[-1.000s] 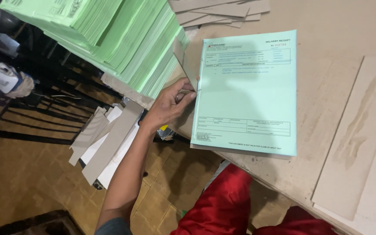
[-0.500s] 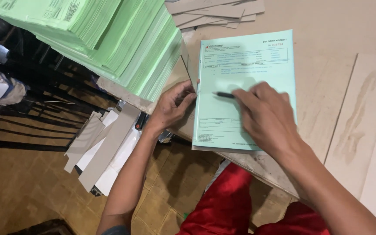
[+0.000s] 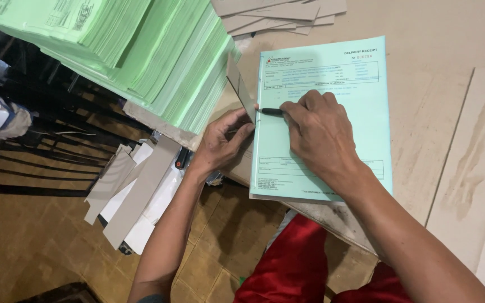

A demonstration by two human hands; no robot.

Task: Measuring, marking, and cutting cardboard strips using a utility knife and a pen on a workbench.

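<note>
A pad of pale green printed forms (image 3: pixel 360 84) lies on the wooden table (image 3: pixel 439 33) near its front edge. My right hand (image 3: pixel 318 132) rests on the pad, fingers closed on a thin dark tool (image 3: pixel 270 111) whose tip points at the pad's left edge. My left hand (image 3: pixel 223 140) grips that left edge from the side, where a grey cardboard backing (image 3: pixel 241 90) sticks up.
Tall stacks of green sheets (image 3: pixel 141 50) fill the table's far left. Grey cardboard strips (image 3: pixel 282 12) lie at the back. More grey and white strips (image 3: pixel 136 191) hang below the table edge. A black metal rack (image 3: pixel 35 140) stands on the left. Red cloth (image 3: pixel 298 264) covers my lap.
My right hand came in over the pad with the dark tool and has slid it left to the pad's edge. My left hand has stayed at that edge.
</note>
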